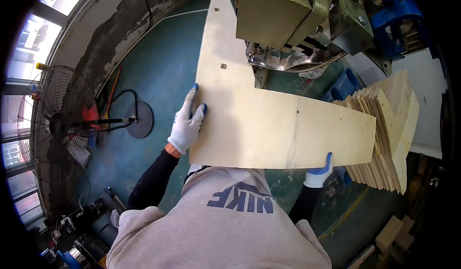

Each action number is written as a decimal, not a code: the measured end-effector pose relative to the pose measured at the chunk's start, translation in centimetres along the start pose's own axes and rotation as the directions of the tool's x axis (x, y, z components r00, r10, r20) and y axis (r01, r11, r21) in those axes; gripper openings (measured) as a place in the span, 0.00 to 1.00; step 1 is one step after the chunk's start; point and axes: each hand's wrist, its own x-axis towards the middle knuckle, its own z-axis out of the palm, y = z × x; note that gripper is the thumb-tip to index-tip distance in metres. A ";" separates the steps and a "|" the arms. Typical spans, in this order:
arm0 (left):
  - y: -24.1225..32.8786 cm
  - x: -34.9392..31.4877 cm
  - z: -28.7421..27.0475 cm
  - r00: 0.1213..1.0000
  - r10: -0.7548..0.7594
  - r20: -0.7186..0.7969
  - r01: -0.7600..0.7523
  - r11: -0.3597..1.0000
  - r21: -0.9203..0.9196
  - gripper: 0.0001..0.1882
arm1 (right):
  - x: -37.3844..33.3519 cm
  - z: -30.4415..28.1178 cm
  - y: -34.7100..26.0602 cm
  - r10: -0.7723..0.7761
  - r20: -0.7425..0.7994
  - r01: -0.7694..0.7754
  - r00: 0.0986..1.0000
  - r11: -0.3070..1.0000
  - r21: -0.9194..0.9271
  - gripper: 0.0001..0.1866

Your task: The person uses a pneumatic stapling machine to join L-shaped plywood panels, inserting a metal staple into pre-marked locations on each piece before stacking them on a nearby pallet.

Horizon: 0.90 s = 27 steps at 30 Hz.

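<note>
In front of my body lies a large L-shaped plywood panel [269, 125], pale and flat, with two small metal fittings in its far arm and a small dark hole in its right arm. My left hand [187, 125], in a white glove with blue fingertips, grips the panel's left edge, thumb on the top face. My right hand [321, 170], gloved alike, holds the near edge towards the right end; one blue finger shows on top and the others are hidden beneath. Beyond the panel's inner corner stands a green machine [273, 14] with a shiny metal head [278, 58].
A stack of similar plywood panels [384, 125] stands at right, beside a blue bin [345, 84]. At left are a floor fan [57, 122] with a round base and windows. Wood blocks [391, 233] lie lower right; dark machinery [72, 235] is lower left.
</note>
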 end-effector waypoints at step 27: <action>-8.7 14.9 -10.1 0.998 -0.037 -0.048 0.024 0.970 -0.243 0.33 | 2.6 16.4 9.4 0.037 -0.059 -0.028 0.998 0.987 0.161 0.19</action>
